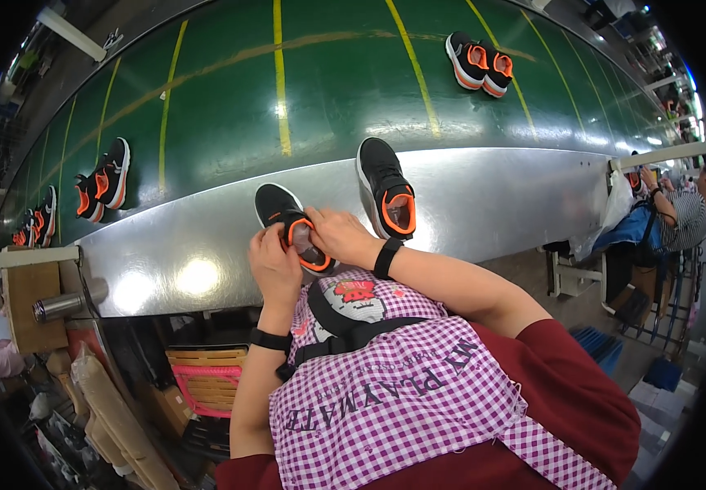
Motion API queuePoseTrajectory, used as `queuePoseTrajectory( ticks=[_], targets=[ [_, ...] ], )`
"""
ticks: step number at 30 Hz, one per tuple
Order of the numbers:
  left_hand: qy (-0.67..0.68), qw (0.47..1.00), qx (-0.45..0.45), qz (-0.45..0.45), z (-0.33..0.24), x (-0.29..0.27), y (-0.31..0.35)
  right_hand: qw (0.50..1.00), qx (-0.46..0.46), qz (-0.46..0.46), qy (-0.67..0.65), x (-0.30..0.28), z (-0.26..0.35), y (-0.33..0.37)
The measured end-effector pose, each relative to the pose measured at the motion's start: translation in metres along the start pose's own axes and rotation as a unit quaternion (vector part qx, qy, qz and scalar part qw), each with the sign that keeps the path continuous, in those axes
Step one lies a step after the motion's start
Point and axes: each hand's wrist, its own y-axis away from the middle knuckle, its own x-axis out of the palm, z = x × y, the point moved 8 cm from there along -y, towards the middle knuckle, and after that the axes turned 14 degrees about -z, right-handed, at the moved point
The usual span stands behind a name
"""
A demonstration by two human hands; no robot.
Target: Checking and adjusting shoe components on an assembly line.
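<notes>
A black sneaker [275, 204] with an orange-edged opening and white sole lies on the metal ledge, its toe pointing away from me. My left hand [274, 265] grips the left side of its collar, fingers closed. Across the shoe, my right hand [338, 235] has its fingers bent onto the tongue and strap area, pressing the upper. Just to the right stands a matching sneaker [384, 175], apart from both hands, toe away. The shoe's inside is partly visible between my hands.
Beyond the metal ledge [165, 233] runs a green conveyor belt [222, 106] with yellow lines. Sneaker pairs sit on it, one at far right [480, 65], others at left [105, 181]. A metal cylinder [57, 306] juts out at left. Another person [680, 216] works at far right.
</notes>
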Motion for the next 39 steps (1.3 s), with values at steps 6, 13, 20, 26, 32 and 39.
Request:
queuePoseTrajectory(
  ticks=[6,13,20,26,32,39],
  targets=[
    [-0.046,0.997,0.038,0.042,-0.022,0.005,-0.018,0.999,-0.002,0.045,-0.004,-0.001,-0.002,0.004],
    [0.034,0.991,0.070,0.108,-0.029,0.021,-0.014,0.994,0.066,0.005,-0.085,-0.018,-0.017,0.007],
    [-0.119,0.959,0.226,0.125,-0.051,0.026,0.018,0.952,0.119,0.227,-0.167,-0.024,-0.012,0.020],
    [-0.122,0.949,0.236,0.168,-0.046,0.031,0.016,0.977,0.096,0.126,-0.144,-0.026,-0.015,0.030],
    [0.059,0.989,-0.116,0.076,0.008,-0.025,-0.004,0.985,0.018,-0.013,-0.172,-0.064,0.013,0.016],
    [0.212,0.853,-0.462,0.119,0.047,0.013,-0.009,0.962,-0.146,0.230,0.009,-0.001,0.051,0.029]
  ],
)
